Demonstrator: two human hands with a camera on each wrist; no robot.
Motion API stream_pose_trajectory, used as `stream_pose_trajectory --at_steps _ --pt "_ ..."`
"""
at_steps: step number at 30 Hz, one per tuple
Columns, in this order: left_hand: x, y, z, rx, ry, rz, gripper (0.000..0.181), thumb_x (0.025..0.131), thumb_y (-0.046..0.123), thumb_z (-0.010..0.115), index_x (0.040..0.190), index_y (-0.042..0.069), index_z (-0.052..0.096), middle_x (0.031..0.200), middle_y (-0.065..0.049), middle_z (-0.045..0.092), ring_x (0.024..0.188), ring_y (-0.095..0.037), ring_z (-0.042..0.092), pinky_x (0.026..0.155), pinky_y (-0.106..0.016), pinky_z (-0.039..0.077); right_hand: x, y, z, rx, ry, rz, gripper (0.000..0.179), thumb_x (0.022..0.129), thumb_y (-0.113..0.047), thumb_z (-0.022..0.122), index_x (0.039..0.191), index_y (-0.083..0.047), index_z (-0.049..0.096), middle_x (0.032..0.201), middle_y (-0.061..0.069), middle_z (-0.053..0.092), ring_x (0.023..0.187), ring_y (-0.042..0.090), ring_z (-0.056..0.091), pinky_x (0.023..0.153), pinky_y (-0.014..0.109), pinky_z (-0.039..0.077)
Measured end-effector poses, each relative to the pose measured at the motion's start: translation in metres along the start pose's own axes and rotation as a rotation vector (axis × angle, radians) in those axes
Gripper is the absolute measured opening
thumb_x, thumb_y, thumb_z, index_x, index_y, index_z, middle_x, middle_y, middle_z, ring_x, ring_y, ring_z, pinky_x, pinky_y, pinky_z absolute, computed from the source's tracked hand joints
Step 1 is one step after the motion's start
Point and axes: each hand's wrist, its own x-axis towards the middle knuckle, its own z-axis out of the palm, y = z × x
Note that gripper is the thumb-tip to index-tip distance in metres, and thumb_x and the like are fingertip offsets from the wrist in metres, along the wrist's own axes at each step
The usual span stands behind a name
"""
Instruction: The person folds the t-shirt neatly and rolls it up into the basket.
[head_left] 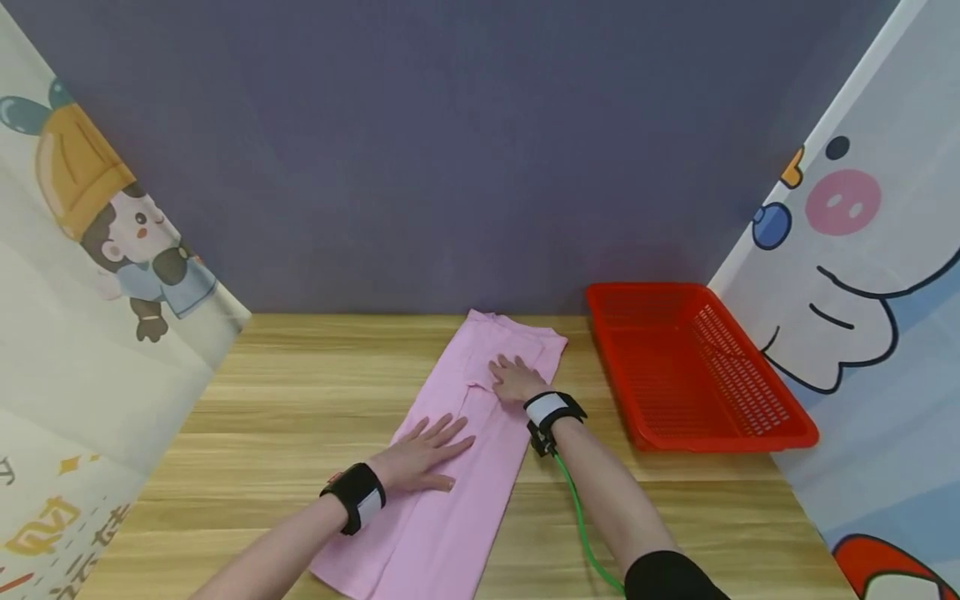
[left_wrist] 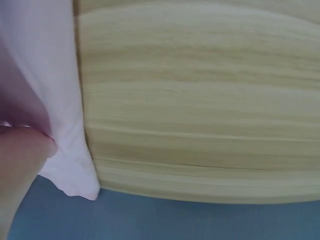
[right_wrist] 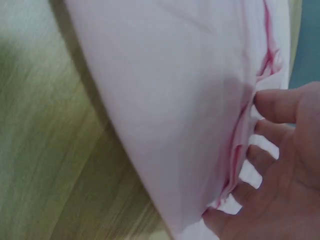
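Observation:
A pink shirt [head_left: 457, 467], folded into a long strip, lies slantwise on the wooden table, its collar end near the far edge. A sleeve [head_left: 483, 354] is folded in over the upper part. My left hand [head_left: 423, 458] rests with spread fingers on the middle of the strip, near its left side. Higher up, my right hand [head_left: 517, 382] touches the cloth at the folded sleeve, fingers apart. In the right wrist view, the fingertips [right_wrist: 270, 102] of that hand meet layered fold edges of the shirt [right_wrist: 165, 100].
A red plastic basket [head_left: 633, 392] with perforated sides stands on the table's right. Behind the wooden tabletop [head_left: 300, 392] rises a dark grey wall [head_left: 450, 150]. Cartoon-printed panels flank both sides. A green cable [head_left: 581, 517] runs from the right wrist strap.

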Motion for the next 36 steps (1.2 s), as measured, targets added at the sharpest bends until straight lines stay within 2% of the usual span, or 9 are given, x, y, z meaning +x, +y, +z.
stream_pose_trajectory --at_steps 9,14,15,19,21,22,26,36 --pt "0.014 0.023 0.005 -0.065 0.061 -0.087 0.069 0.096 0.039 0.063 0.152 0.005 0.04 0.161 -0.028 0.03 0.148 -0.052 0.027 0.113 -0.072 0.026 0.009 0.008 -0.008 -0.005 0.001 -0.083 0.056 0.103 -0.022 0.04 0.157 -0.011 0.032 0.169 0.013 0.02 0.156 0.043 0.011 0.122 0.067 0.017" --pt "0.024 0.037 0.01 -0.095 0.04 -0.192 0.07 0.098 0.042 0.061 0.155 0.008 0.038 0.164 -0.023 0.026 0.152 -0.047 0.022 0.117 -0.069 0.022 0.027 0.02 -0.01 0.051 -0.031 -0.149 0.058 0.1 -0.018 0.043 0.157 -0.012 0.033 0.169 0.012 0.018 0.156 0.043 0.008 0.122 0.066 0.015" --pt "0.027 0.04 0.01 -0.091 0.031 -0.22 0.07 0.097 0.042 0.061 0.155 0.01 0.038 0.165 -0.021 0.026 0.153 -0.045 0.021 0.118 -0.068 0.021 0.033 0.026 -0.008 0.057 -0.021 -0.189 0.059 0.099 -0.021 0.043 0.157 -0.016 0.034 0.169 0.011 0.019 0.156 0.043 0.007 0.122 0.066 0.014" --pt "0.034 0.05 0.012 -0.105 0.029 -0.291 0.07 0.098 0.044 0.06 0.156 0.012 0.037 0.167 -0.018 0.023 0.155 -0.042 0.018 0.12 -0.066 0.018 0.046 0.033 -0.005 0.087 -0.023 -0.235 0.059 0.098 -0.02 0.046 0.157 -0.018 0.035 0.169 0.01 0.019 0.156 0.043 0.005 0.123 0.066 0.011" --pt "0.038 0.054 0.014 -0.115 0.039 -0.311 0.07 0.098 0.043 0.06 0.155 0.011 0.037 0.167 -0.019 0.022 0.155 -0.043 0.018 0.12 -0.067 0.018 0.045 0.031 -0.006 0.095 -0.016 -0.24 0.059 0.098 -0.018 0.046 0.156 -0.015 0.037 0.168 0.012 0.021 0.156 0.045 0.007 0.122 0.068 0.011" --pt "0.04 0.057 0.014 -0.119 0.045 -0.319 0.07 0.097 0.043 0.061 0.155 0.011 0.038 0.167 -0.019 0.022 0.154 -0.043 0.018 0.119 -0.068 0.018 0.041 0.027 -0.009 0.104 -0.028 -0.215 0.058 0.098 -0.015 0.047 0.155 -0.011 0.037 0.167 0.014 0.021 0.156 0.045 0.007 0.122 0.068 0.01" --pt "0.047 0.065 0.018 -0.123 0.058 -0.353 0.071 0.098 0.045 0.059 0.155 0.011 0.037 0.167 -0.019 0.022 0.154 -0.044 0.019 0.119 -0.068 0.019 0.029 0.019 -0.015 0.087 -0.014 -0.206 0.057 0.098 -0.012 0.045 0.154 -0.007 0.037 0.166 0.017 0.023 0.155 0.046 0.011 0.123 0.066 0.012" --pt "0.056 0.083 0.021 -0.102 0.07 -0.431 0.069 0.098 0.049 0.057 0.156 0.015 0.037 0.167 -0.015 0.023 0.155 -0.039 0.021 0.12 -0.064 0.022 0.024 0.027 -0.014 0.069 0.016 -0.32 0.053 0.101 -0.014 0.044 0.153 -0.002 0.038 0.165 0.022 0.024 0.153 0.05 0.013 0.123 0.065 0.011"
